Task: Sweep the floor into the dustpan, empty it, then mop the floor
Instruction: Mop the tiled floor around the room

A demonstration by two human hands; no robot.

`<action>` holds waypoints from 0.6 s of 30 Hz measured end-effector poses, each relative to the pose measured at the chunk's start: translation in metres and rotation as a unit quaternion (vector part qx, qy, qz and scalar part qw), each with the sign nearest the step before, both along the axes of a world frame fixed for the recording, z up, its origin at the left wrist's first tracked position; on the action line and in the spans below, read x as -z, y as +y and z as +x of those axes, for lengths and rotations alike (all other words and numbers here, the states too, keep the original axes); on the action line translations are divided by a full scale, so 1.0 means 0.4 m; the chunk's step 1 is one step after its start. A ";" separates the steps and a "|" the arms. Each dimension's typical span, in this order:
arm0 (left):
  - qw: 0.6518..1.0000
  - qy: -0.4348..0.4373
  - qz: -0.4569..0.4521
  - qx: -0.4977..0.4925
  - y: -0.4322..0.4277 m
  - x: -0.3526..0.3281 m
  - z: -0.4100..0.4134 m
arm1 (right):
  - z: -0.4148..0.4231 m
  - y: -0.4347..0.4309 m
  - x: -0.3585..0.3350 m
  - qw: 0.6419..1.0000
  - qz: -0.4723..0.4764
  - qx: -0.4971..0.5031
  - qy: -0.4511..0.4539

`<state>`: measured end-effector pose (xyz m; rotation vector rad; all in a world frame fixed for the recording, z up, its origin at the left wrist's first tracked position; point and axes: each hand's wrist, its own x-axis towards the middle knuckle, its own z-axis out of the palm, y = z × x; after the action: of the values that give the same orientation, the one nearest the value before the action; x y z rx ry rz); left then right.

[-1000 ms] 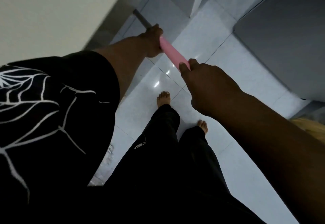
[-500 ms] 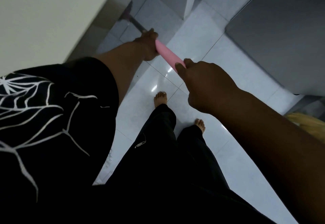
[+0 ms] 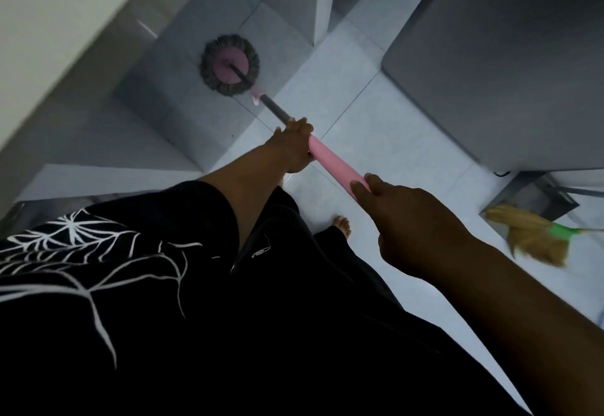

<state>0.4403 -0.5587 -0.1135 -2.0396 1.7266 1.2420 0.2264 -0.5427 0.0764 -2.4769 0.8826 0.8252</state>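
Mop head [image 3: 230, 67], a round pink disc ringed with grey fringe, flat on the floor [image 3: 376, 141] in the shaded far-left stretch, close to the foot of the pale wall [image 3: 49, 23]. From it, grey shaft [image 3: 276, 110] and then pink handle [image 3: 333, 162] slanting back and rightward toward the body, long axis from far left to near right. Left grip [image 3: 294, 147] lower on the pole, fingers wrapped fully round the joint of shaft and handle, the nearer of the two to the head. Right grip [image 3: 415, 226] at the top end of the handle, closed round it with thumb and forefinger laid along the pink, farther from the head and nearer the chest. Head therefore ahead and to the left of both grips, straight down the line of the pole. Judged as the mopping stage, sweeping seemingly done: broom [image 3: 536, 235] with straw bristles and green collar lying at the right edge of the floor, beside a grey shape [image 3: 529, 198], possibly the dustpan, too dim to tell. Next stroke likely a push or pull along that same axis, steered from the left grip and driven from the right. One bare foot [image 3: 341, 224] on the tiles below the right grip, worth keeping out of the wet path. Large grey cabinet front [image 3: 506, 56] along the far-right side, well apart from the mop.
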 end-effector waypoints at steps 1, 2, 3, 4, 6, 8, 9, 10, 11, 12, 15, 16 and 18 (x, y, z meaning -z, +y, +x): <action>1.000 -0.003 -0.001 0.008 0.013 -0.008 -0.026 | -0.026 0.010 -0.011 1.000 0.001 -0.004 0.003; 1.000 -0.004 -0.004 0.016 0.024 -0.015 -0.050 | -0.050 0.018 -0.022 1.000 0.002 -0.009 0.005; 1.000 -0.003 -0.007 0.022 0.033 -0.022 -0.072 | -0.072 0.024 -0.033 1.000 0.001 -0.016 0.007; 1.000 0.000 -0.012 0.023 0.042 -0.029 -0.092 | -0.093 0.030 -0.043 1.000 -0.002 -0.023 0.011; 1.000 0.012 -0.023 0.012 0.056 -0.038 -0.128 | -0.131 0.040 -0.059 0.999 -0.009 -0.032 0.018; 0.999 0.022 -0.034 -0.005 0.068 -0.044 -0.158 | -0.162 0.046 -0.073 0.999 -0.008 -0.033 0.019; 0.999 0.023 -0.036 -0.010 0.072 -0.048 -0.169 | -0.175 0.049 -0.078 0.999 -0.007 -0.035 0.020; 0.999 0.021 -0.037 -0.011 0.076 -0.050 -0.178 | -0.185 0.050 -0.082 0.999 -0.007 -0.037 0.021; 0.999 0.019 -0.037 -0.009 0.078 -0.050 -0.184 | -0.192 0.051 -0.085 0.999 -0.006 -0.040 0.022; 0.999 0.016 -0.038 -0.007 0.080 -0.049 -0.186 | -0.196 0.051 -0.086 0.999 -0.004 -0.043 0.022; 0.999 0.016 -0.040 -0.010 0.078 -0.043 -0.182 | -0.192 0.045 -0.083 0.999 0.005 -0.048 0.024; 0.999 0.019 -0.043 -0.011 0.074 -0.039 -0.178 | -0.189 0.039 -0.081 0.998 0.006 -0.051 0.026; 0.998 0.029 -0.050 -0.015 0.063 -0.032 -0.169 | -0.181 0.020 -0.076 0.998 0.003 -0.056 0.032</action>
<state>0.3726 -0.5333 -0.1006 -2.1115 1.8258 1.2591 0.1539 -0.5348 0.1070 -2.5257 0.7660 0.9489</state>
